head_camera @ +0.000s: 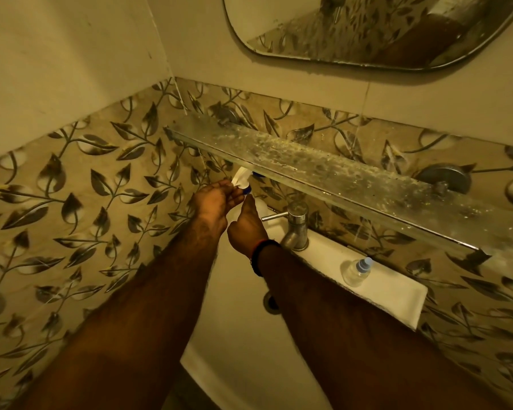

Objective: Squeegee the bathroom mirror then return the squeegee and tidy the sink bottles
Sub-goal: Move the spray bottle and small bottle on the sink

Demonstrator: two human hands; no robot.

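My left hand (216,199) reaches under the glass shelf at the sink's back left corner. Its fingers pinch a white item with a blue end (241,179); I cannot tell what it is. Right beside it, my right hand (245,229) is curled around a white bottle (261,209), thumb pointing up to the blue end. Most of that bottle is hidden by the hand. A small clear bottle with a pale blue cap (356,270) stands on the white sink rim (397,294) to the right of the tap. The mirror (367,28) hangs above, spotted. No squeegee is in view.
A chrome tap (296,227) with a side lever stands close to my right wrist. The dusty glass shelf (338,173) juts out over the hands and tap. The drain (271,303) shows between my forearms. Leaf-patterned tiles cover the walls, which meet in a corner at the left.
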